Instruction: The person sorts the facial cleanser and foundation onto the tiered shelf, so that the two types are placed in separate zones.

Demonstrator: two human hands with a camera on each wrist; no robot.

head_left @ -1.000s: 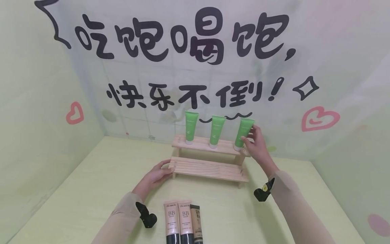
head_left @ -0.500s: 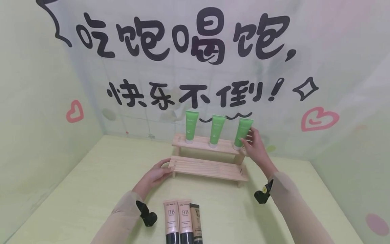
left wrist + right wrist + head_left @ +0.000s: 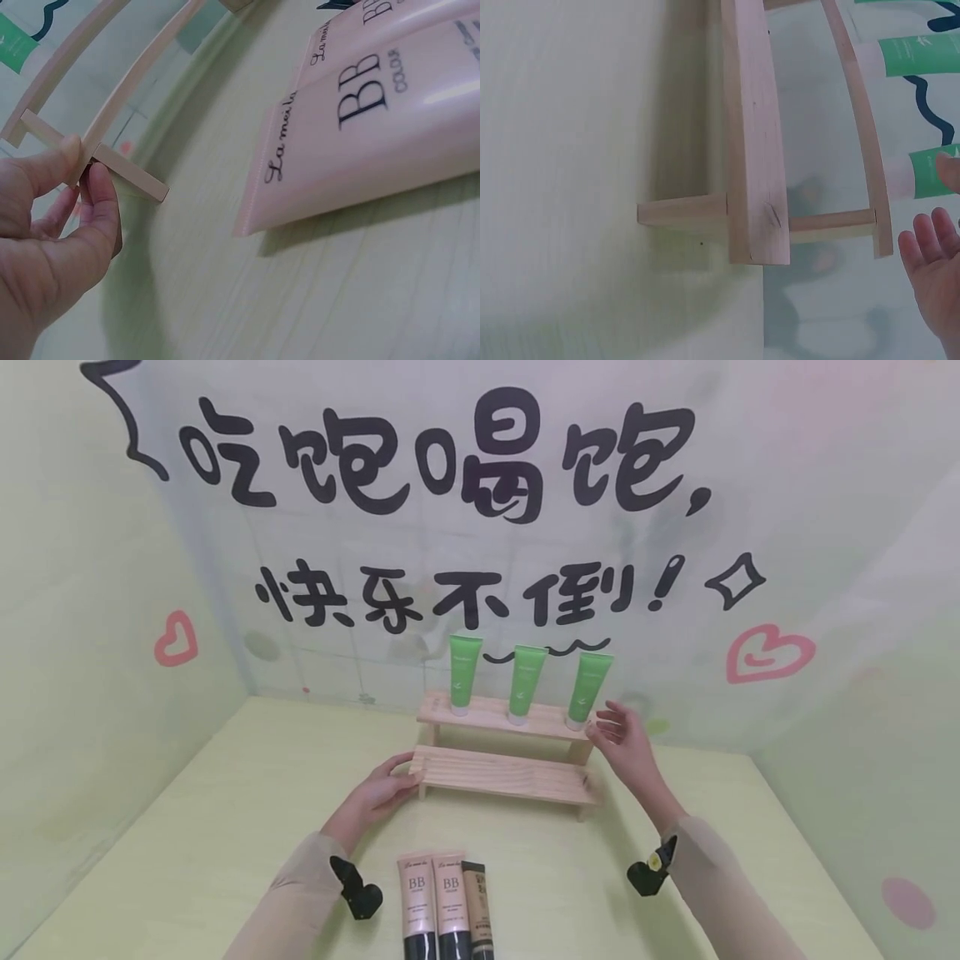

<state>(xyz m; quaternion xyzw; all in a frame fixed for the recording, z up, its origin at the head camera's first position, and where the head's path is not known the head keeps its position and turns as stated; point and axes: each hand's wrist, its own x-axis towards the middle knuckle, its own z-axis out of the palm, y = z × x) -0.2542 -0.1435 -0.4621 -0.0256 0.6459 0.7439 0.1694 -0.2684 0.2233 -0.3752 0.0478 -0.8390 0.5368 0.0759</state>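
Note:
A two-tier wooden stand (image 3: 495, 770) is at the back middle of the head view. On its upper tier three green squeeze tubes stand on their white caps: a left tube (image 3: 463, 670), a middle tube (image 3: 527, 681) and a right tube (image 3: 588, 687). My left hand (image 3: 384, 793) pinches the left end of the lower tier, thumb on top and fingers beneath, as the left wrist view shows. Beside the right tube is my right hand (image 3: 626, 747), its fingers loosely spread and holding nothing. In the right wrist view its thumb overlaps that tube (image 3: 924, 178).
Near the front lie two pink BB cream tubes, a left one (image 3: 417, 893) and a right one (image 3: 452, 893), with a slimmer brown tube (image 3: 477, 902) alongside. A printed backdrop (image 3: 360, 539) rises right behind the stand.
My right hand has let go of the right green tube and drawn down and slightly away from it. The tube stays standing. My left hand keeps its hold on the stand.

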